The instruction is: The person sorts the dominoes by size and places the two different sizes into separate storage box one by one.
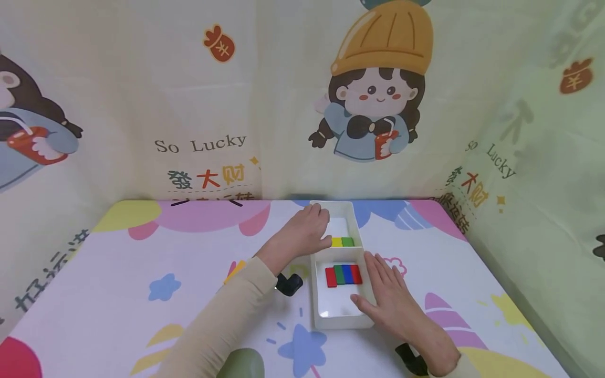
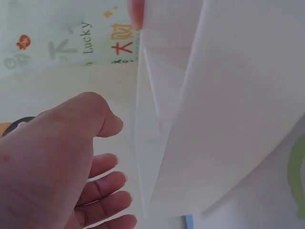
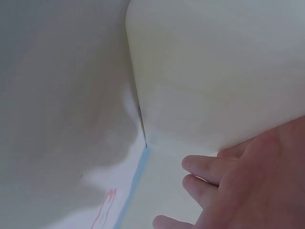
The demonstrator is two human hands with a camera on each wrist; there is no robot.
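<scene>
A white box (image 1: pixel 319 307) with a near and a far compartment stands on the table. Red, green and blue tiles (image 1: pixel 343 275) lie side by side in a row in the near compartment. In the far compartment, a yellow tile (image 1: pixel 336 242) and a green tile (image 1: pixel 347 241) show beside my left hand (image 1: pixel 302 231). That hand hovers over the far compartment's left side, and the left wrist view shows loosely bent fingers (image 2: pixel 107 183) and thumb apart, nothing between them. My right hand (image 1: pixel 392 299) lies along the box's right wall, fingers extended, thumb over the rim.
The table is covered with a cloth (image 1: pixel 203 273) printed with colourful shapes. A printed curtain (image 1: pixel 283 105) hangs behind it and along both sides. Black wrist-camera mounts (image 1: pixel 289 285) sit at both wrists. Part of a green rounded shape (image 1: pixel 243 363) shows at the front edge.
</scene>
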